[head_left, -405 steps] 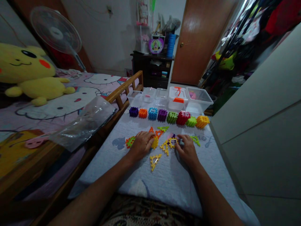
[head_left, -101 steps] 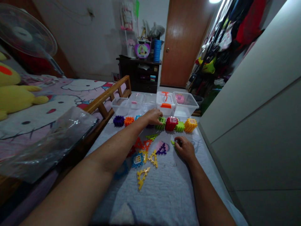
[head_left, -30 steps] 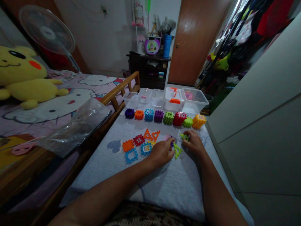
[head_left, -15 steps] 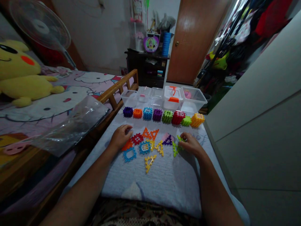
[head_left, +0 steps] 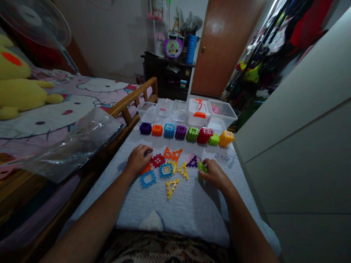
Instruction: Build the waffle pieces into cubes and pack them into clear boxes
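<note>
"Love" lettering [head_left: 225, 157] was readable on the blue-clothed counter [head_left: 192, 215], just past my right fingers [head_left: 208, 162], which gripped green toothed pieces [head_left: 202, 167] beside a purple triangle [head_left: 189, 164]. My left fingers [head_left: 142, 148] curled by an orange square [head_left: 146, 169]; couldn't tell if they held it. Clear boxes [head_left: 222, 117] stood behind; a bed [head_left: 63, 109] lay left, a wooden door [head_left: 212, 58] beyond.

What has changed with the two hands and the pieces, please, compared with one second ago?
The left hand has moved leftward, from near the purple triangle to beside the orange square. The right hand now has the green pieces gathered between thumb and fingers; before, one lay apart. The row of stacks and the plastic boxes stayed in place.
</note>
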A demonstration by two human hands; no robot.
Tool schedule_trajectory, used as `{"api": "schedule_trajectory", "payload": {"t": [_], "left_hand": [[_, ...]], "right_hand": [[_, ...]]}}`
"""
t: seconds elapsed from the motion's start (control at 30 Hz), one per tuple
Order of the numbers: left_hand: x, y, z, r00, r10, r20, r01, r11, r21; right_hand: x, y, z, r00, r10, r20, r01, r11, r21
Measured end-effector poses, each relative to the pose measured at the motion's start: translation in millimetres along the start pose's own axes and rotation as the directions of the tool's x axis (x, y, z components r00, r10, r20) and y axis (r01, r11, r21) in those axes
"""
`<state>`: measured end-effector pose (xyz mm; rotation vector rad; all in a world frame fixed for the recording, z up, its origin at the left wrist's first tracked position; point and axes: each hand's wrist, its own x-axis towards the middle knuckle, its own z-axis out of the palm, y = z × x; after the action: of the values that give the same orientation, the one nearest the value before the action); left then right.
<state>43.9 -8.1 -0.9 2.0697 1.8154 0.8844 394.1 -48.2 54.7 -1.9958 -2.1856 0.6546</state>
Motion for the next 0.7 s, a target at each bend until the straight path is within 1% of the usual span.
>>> {"api": "schedule_trajectory", "payload": {"t": [0.13, 0.27, 0.37, 0.43, 0.53, 0.6, 0.7], "left_hand": [[0, 1, -1.1, 0.999, -0.018, 0.028, 0.018, 1.0, -0.005], [1, 0, -1.7, 0.999, -0.022, 0.039, 0.022, 1.0, 0.001], [1, 0, -2.2, 0.999, -0.017, 0.044, 0.017, 1.0, 0.005], [1, 1, -2.9, 0.999, -0.01, 0.051, 0.01, 1.0, 0.004], [1, 2, -4.4, 0.998, -0.009, 0.058, 0.009, 1.0, 0.001], [2, 3, -5.3, 0.998, -0.012, 0.063, 0.012, 1.0, -0.001], [2, 3, -6.5, 0.997, -0.012, 0.081, 0.013, 1.0, -0.002]], "right_hand": [[-15, 0, 4, 0.997, 0.021, -0.075, -0.02, 1.0, 0.008], [-24, -11, 10, 0.993, 0.062, -0.098, -0.069, 0.995, -0.07], [-26, -21, 13, 0.985, 0.11, -0.135, -0.128, 0.983, -0.13], [-28, -24, 14, 0.98, 0.118, -0.161, -0.141, 0.979, -0.144], [-33, -23, 14, 0.97, 0.108, -0.219, -0.143, 0.979, -0.147], [-40, -20, 15, 0.959, 0.125, -0.253, -0.172, 0.97, -0.172], [-51, -18, 18, 0.958, 0.177, -0.227, -0.229, 0.946, -0.229]]}}
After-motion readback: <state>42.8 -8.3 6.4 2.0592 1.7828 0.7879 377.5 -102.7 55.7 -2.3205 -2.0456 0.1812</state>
